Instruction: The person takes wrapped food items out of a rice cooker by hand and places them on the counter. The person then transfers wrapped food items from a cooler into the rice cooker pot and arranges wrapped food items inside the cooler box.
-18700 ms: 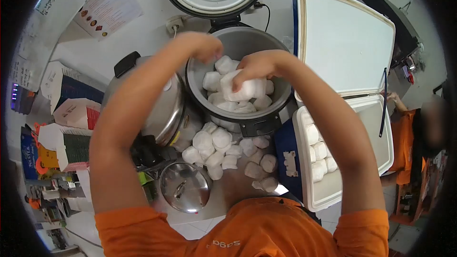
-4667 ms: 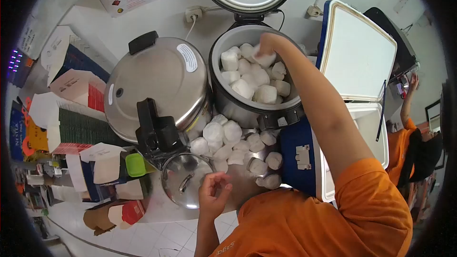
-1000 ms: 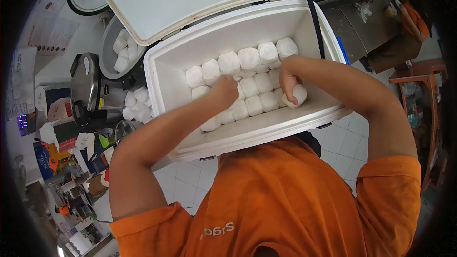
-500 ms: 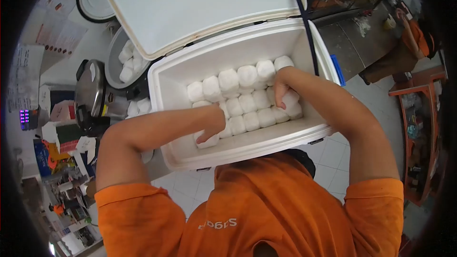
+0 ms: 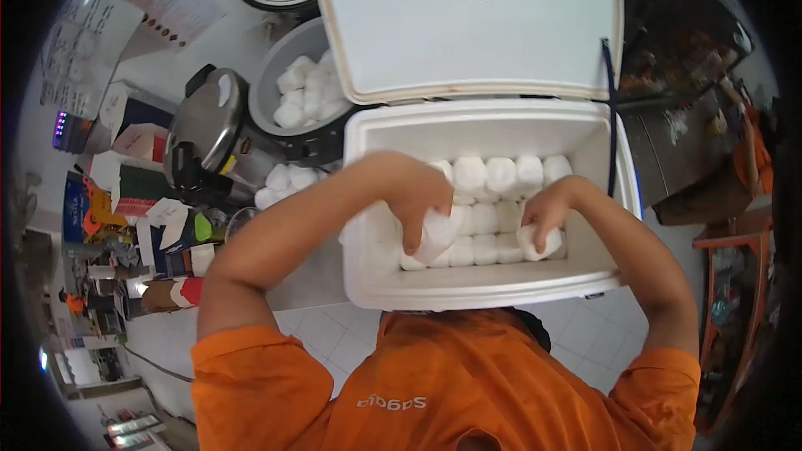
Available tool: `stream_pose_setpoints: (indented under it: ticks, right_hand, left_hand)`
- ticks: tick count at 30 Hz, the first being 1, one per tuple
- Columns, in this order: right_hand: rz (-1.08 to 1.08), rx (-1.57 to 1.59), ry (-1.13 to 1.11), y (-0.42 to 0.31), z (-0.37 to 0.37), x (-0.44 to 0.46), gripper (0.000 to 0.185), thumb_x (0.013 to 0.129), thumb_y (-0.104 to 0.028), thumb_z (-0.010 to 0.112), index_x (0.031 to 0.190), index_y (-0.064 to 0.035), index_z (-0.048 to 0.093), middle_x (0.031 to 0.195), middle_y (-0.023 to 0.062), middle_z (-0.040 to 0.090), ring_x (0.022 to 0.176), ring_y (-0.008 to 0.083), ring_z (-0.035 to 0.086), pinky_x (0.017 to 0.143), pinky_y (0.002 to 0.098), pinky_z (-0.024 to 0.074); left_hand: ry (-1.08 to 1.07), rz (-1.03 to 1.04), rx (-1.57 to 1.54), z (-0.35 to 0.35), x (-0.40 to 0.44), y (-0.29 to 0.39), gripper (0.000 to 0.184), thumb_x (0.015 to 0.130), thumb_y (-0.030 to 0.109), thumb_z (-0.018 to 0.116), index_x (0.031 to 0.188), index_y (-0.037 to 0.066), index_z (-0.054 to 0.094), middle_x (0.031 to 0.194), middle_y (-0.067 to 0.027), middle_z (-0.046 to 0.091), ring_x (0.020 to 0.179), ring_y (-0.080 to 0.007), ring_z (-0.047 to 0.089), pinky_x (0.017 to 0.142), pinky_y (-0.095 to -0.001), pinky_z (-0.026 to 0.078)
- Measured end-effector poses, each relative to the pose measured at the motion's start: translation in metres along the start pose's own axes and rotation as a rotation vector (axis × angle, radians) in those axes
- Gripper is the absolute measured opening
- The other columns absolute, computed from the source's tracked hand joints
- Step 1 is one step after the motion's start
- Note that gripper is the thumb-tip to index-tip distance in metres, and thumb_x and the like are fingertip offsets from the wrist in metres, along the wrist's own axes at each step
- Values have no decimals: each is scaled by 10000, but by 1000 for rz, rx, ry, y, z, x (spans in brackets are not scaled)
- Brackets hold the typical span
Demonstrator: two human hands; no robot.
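Observation:
A white cooler box (image 5: 493, 288) stands in front of me with its lid up. Rows of white rounded bundles (image 5: 469, 174) line its inside; their contents cannot be made out. At the box's left end, my left hand (image 5: 422, 200) is closed round a white bundle (image 5: 438, 235), which is tilted above the others. Toward the right end, my right hand (image 5: 549, 213) has its fingers round another white bundle (image 5: 539, 242), low among the rows. The fingers' far sides are hidden.
Left of the cooler, a grey pot (image 5: 266, 88) holds more white bundles. Several others (image 5: 284, 182) lie beside a steel-lidded cooker (image 5: 209, 129). The raised lid (image 5: 476, 25) leans back, with a dark strap (image 5: 612, 117) at its right. An orange shelf (image 5: 748, 284) stands at right.
The view has shifted, so the cooler appears further right and lower. My left hand has raised a bundle off the row. My right hand's fingers have closed round a bundle.

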State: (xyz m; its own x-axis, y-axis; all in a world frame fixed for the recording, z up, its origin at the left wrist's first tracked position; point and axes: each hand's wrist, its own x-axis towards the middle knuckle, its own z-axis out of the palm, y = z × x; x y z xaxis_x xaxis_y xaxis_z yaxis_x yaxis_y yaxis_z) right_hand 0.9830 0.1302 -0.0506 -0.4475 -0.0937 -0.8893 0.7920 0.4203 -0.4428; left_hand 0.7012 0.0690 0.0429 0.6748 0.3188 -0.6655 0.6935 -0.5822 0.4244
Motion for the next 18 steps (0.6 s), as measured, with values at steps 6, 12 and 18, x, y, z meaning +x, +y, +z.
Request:
stream_pose_setpoints:
  ticks: [6,12,18]
  right_hand:
    - [-935,320,601,-109,-14,-75,578,667,-273,861,1158,-3,720,1277,145,635,1109,277,618,972,359,471]
    - [-997,805,945,-243,-34,-58,649,699,-237,838,1264,23,652,1174,70,662,1056,171,611,946,318,478]
    - [-903,1016,1016,-320,-59,-22,486,767,-244,813,1162,17,703,1031,47,709,929,136,646,853,286,513]
  left_hand:
    - [489,109,-513,-29,-225,-109,541,602,223,949,1060,34,734,1111,-91,715,1037,-221,664,931,-346,510]
    - [691,-209,-719,-26,-175,-324,492,776,377,830,1096,13,743,1055,-88,734,913,-163,667,782,-344,536]
    - [512,-533,-322,-49,-93,-390,717,687,494,865,1194,5,730,1225,-148,706,1036,-265,690,838,-399,560]
